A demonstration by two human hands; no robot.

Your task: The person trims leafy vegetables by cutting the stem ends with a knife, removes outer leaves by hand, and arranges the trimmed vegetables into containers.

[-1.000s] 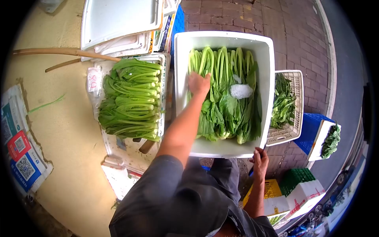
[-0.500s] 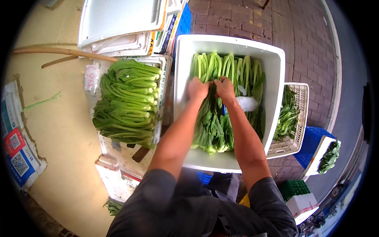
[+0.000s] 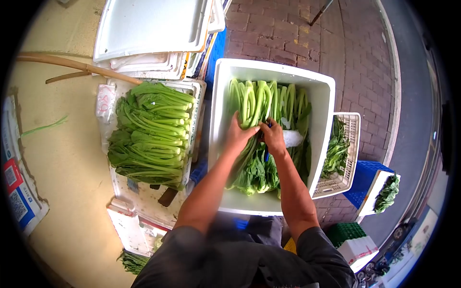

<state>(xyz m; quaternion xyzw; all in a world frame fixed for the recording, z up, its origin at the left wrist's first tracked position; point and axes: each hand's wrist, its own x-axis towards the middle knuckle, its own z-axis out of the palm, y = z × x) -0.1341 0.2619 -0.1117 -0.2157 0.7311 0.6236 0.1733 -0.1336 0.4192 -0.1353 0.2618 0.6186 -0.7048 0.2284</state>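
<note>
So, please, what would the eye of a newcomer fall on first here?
Probably the big white box of long-stalked greens, mid-view, where the left hand and the right hand come together over the stalks. Next, the neat pile of bright greens to the left of the box, its pale stalk ends facing it.

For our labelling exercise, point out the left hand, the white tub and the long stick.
Left hand (image 3: 237,138), head view: its back.
White tub (image 3: 273,74), head view: far inner wall.
Long stick (image 3: 57,60), head view: left part.
</note>
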